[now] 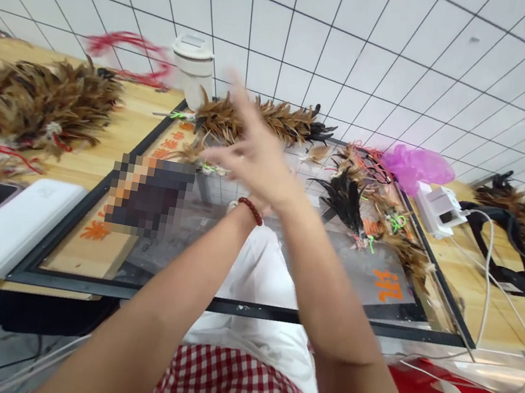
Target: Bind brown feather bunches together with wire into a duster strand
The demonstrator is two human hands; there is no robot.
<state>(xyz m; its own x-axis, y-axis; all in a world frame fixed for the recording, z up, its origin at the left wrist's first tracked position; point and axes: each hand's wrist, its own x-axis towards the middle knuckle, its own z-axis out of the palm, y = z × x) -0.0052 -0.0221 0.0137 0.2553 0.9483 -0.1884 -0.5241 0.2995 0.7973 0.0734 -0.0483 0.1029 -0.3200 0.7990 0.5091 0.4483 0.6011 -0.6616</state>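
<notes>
Overlapping wrists, head view: two bare forearms extend from the lower edge over a black-framed clear panel [89, 286], the right wrist in front of the left.
Right hand [263, 163]: blurred, its fingers spread and seemingly released, with no object visible in them; one finger points up and to the left.
Left hand [263, 207]: mostly hidden behind the right, just beyond a red-brown bead bracelet [250, 211]; whether its fingers clasp anything, I cannot tell.
Feather strip [286, 121]: brown with a black right end, lying along the panel's far side, ahead of the fingers; its long axis runs left to right, crosswise to the extended finger.
Nearer hand: the right one; its finger overlaps the strip in view, but touching or above it, I cannot tell.
Green tie [207, 166]: just beside the lower fingertips, too blurred to read clearly.
Black feather bundle [343, 200]: to the right, apart from the hands, slanting from upper left to lower right.
Wooden table [514, 322]: beneath the panel, bearing a brown feather pile [70, 102] on the left.
White cup [191, 69]: near the panel's far-left corner.
</notes>
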